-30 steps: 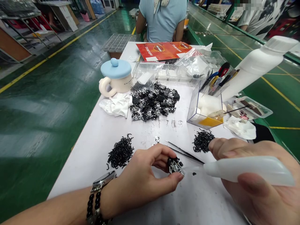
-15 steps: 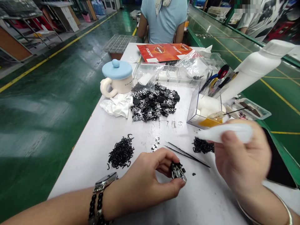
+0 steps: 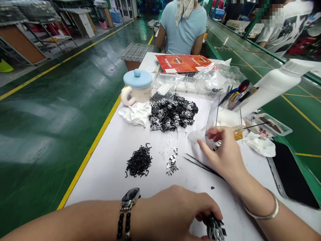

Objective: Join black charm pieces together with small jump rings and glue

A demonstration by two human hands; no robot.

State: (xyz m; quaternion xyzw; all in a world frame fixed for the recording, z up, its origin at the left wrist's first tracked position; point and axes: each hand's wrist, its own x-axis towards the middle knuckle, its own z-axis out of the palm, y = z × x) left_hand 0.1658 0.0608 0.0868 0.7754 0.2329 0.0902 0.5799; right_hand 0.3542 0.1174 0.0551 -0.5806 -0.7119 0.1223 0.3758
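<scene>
- Black-and-silver part (image 3: 216, 228), bottom edge, right of centre: gripped by the left hand (image 3: 177, 211); could be dropped if its pinch is loosened.
- White bottle (image 3: 197, 135), right of centre: neighboured by the right hand (image 3: 227, 155), fingers parted; could be rolled if nudged.

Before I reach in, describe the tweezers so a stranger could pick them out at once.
On the white table, find the heap of black hooks, then go right past the silver bits. The tweezers lie there, tips toward the upper left, other end near the right hand. Unlike those small loose pieces, they form one long, dark, narrow V.
</scene>
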